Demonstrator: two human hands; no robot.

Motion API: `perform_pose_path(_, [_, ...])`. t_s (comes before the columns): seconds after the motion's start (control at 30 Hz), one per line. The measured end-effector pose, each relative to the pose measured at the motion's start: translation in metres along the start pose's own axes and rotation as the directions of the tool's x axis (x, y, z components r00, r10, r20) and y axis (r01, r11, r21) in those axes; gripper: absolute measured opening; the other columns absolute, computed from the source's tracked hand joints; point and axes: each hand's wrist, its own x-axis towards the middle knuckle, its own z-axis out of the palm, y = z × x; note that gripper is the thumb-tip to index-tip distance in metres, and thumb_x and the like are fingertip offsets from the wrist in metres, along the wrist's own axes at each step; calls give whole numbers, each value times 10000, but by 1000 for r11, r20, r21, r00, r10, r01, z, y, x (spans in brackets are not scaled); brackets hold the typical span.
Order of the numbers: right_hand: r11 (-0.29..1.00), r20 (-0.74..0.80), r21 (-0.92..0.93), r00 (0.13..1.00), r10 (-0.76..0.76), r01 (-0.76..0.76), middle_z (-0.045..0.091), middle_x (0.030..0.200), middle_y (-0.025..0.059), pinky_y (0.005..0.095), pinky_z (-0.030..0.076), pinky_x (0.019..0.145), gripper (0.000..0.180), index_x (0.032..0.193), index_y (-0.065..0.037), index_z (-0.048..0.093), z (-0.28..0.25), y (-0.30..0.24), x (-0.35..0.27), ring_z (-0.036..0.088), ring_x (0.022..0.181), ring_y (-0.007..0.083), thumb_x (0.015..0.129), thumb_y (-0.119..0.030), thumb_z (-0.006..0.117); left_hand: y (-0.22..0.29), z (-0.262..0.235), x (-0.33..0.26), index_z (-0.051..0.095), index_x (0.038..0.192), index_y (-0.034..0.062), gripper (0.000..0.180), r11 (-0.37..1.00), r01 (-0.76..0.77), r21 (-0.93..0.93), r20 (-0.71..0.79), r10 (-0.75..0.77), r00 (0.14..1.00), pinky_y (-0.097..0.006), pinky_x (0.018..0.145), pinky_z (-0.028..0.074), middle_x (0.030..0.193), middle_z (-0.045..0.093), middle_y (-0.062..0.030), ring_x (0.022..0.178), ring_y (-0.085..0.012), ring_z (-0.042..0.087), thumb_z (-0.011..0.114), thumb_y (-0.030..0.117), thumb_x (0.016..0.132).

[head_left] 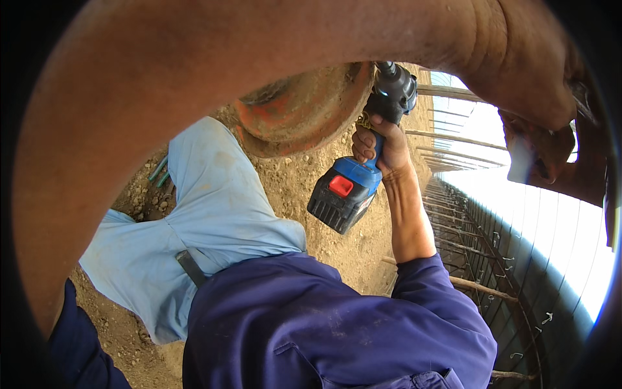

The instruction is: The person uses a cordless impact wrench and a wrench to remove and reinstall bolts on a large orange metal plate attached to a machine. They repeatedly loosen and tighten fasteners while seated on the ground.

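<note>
My right hand is wrapped round the grip of a cordless impact wrench. The tool has a black head, a blue grip and a black battery pack with a red latch. Its nose meets the edge of a rusty orange wheel rim, caked with soil; the contact is hidden behind my left forearm. That forearm crosses the whole top of the view. At the upper right my left hand is closed at a dark, rusty brown metal part; its fingertips are lost in shadow.
Under my legs in light blue trousers lies bare, crumbly soil. Short green pieces lie on the ground at left. Along the right run wooden poles and a dark sheet wall below a bright translucent covering.
</note>
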Motion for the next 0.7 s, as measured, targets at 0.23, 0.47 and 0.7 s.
perform_pose_path(0.23, [1000, 15, 19, 1000, 4, -5, 481, 624, 8, 301, 463, 461, 199, 1084, -165, 558, 1, -1, 0, 477, 471, 135, 983, -291, 673, 6, -2, -7, 757, 677, -19, 444, 997, 58, 48, 24, -59, 998, -431, 720, 609, 642, 690, -203, 601, -287, 686, 799, 380, 867])
perform_pose_path(0.47, [996, 15, 93, 1000, 10, -12, 503, 634, 57, 347, 484, 482, 129, 1008, -133, 538, 2, -3, 0, 499, 472, 175, 974, -195, 646, 13, -7, -2, 754, 667, -18, 467, 991, 108, 80, 66, -114, 991, -428, 714, 608, 626, 685, -195, 582, -273, 677, 806, 396, 877])
perform_pose_path(0.7, [995, -18, 95, 999, 40, -38, 491, 633, 53, 353, 479, 489, 124, 996, -136, 537, 4, -5, -3, 502, 483, 180, 979, -196, 645, 32, -16, -60, 727, 639, -22, 525, 992, 67, 105, 36, -71, 997, -429, 681, 603, 603, 664, -195, 541, -280, 651, 802, 436, 884])
